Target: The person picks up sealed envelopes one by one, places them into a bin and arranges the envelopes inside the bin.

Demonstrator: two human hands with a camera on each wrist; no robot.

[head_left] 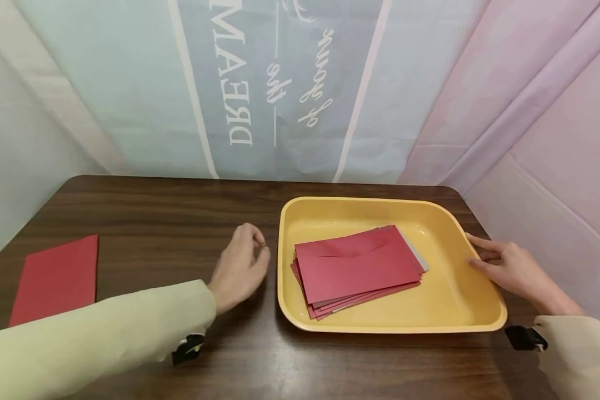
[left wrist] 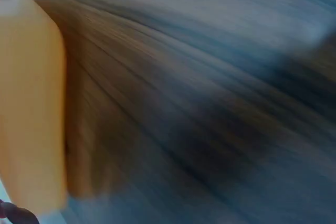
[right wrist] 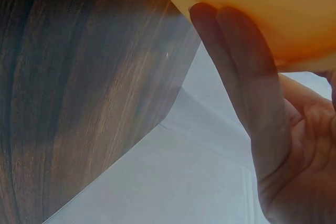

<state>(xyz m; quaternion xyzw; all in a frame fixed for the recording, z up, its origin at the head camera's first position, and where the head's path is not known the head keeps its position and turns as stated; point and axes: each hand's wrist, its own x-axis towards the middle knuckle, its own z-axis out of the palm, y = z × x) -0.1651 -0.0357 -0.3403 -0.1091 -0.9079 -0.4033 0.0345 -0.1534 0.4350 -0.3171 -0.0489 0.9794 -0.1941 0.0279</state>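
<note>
A yellow plastic tray point(head_left: 450, 311) with rounded corners sits on the dark table, holding a loose stack of red envelopes point(head_left: 355, 266). A grey piece point(head_left: 415, 250) shows under the stack's right side. My right hand point(head_left: 515, 272) grips the tray's right wall, its thumb at the rim. In the right wrist view, its long fingers point(right wrist: 247, 77) lie against the tray's underside. Just left of the tray, my left hand point(head_left: 242, 266) hovers with loosely bent fingers and holds nothing. The left wrist view is blurred and shows the tray's side wall point(left wrist: 31, 103).
A red sheet or folder point(head_left: 57, 278) lies at the table's left, partly behind the left sleeve point(head_left: 130, 316). Printed fabric point(head_left: 300, 100) hangs behind the wooden table point(head_left: 180, 211), with pale curtains on both sides.
</note>
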